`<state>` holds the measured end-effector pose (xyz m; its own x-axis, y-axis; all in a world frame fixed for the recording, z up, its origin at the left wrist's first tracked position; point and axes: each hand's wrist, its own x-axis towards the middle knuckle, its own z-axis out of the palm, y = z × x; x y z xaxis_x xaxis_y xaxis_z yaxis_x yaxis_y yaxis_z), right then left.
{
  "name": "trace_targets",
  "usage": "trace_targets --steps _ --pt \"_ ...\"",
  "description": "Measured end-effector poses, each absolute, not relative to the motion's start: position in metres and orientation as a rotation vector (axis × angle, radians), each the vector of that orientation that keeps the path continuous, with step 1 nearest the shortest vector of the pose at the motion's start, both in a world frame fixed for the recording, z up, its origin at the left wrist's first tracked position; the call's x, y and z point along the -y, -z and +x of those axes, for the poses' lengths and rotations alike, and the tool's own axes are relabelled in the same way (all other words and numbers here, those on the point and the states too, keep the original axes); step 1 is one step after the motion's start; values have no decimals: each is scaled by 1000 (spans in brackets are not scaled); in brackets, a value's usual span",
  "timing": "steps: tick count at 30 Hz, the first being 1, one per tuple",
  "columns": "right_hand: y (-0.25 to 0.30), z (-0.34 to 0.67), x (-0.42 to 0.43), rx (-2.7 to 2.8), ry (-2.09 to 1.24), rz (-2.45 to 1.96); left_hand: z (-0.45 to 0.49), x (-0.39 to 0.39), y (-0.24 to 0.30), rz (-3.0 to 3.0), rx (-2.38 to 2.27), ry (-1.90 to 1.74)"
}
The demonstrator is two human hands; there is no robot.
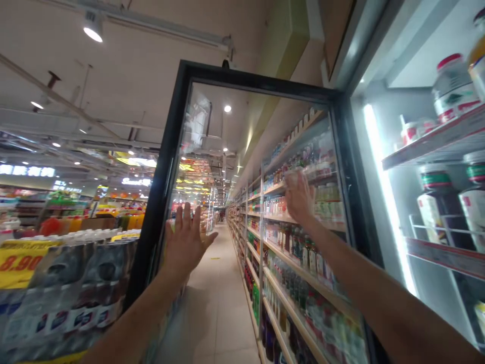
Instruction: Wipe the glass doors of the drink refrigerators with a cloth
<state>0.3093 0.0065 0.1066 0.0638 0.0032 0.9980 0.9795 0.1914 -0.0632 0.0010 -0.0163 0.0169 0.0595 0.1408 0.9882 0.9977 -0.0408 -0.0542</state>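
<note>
A tall glass cooler door (261, 87) in a black frame stands swung open in front of me. My left hand (185, 240) is raised at the door's left part, palm toward the glass, fingers spread, holding nothing. Higher and to the right, my right hand (298, 194) is up against the pane and smeared by motion. A pale, thin cloth (292, 177) seems to lie under its fingers, though its edges are too blurred to make out. Through the glass, shelves of bottles (303, 247) line the aisle.
To the right is the lit cooler interior, with a bottle (452, 91) on an upper shelf (435, 134) and dark bottles below. At left, shrink-wrapped bottle packs (79, 303) are stacked beside a yellow price sign (22, 260). A tiled aisle floor (215, 293) runs ahead.
</note>
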Motion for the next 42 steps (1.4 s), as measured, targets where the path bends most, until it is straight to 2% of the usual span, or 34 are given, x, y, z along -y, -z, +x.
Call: trace_targets --steps 3,5,9,11,16,18,22,24,31,37,39,42 --pt "-105 271 -8 1682 1271 -901 -6 15 -19 -1369 1233 1109" --pt "-108 274 -5 1787 1298 -871 -13 15 -22 -1409 1214 1068" --pt "-131 304 -1 1247 973 -1099 -24 21 -33 -1475 1209 946" --pt "-140 294 -2 1188 932 -1106 -25 23 -42 -1472 1232 908" --pt "-133 226 -4 1848 1304 -812 -28 26 -56 -1509 1316 915" --pt "-134 222 -2 1929 1365 -756 -32 30 -59 -1548 1338 910" --pt "-161 235 3 1386 1014 -1027 -41 45 -68 -1583 1269 892" --pt "-166 222 4 1320 951 -1048 -45 53 -76 -1566 1261 915" --pt "-115 138 4 2129 1447 -427 -64 65 -88 -1596 1286 985" --pt "-153 155 15 1627 1090 -874 -76 60 -88 -1619 1199 1236" --pt "-129 149 15 1774 1160 -765 -76 58 -87 -1622 1151 1275" --pt "-59 138 11 2110 1348 -423 -74 58 -76 -1583 1068 1283"
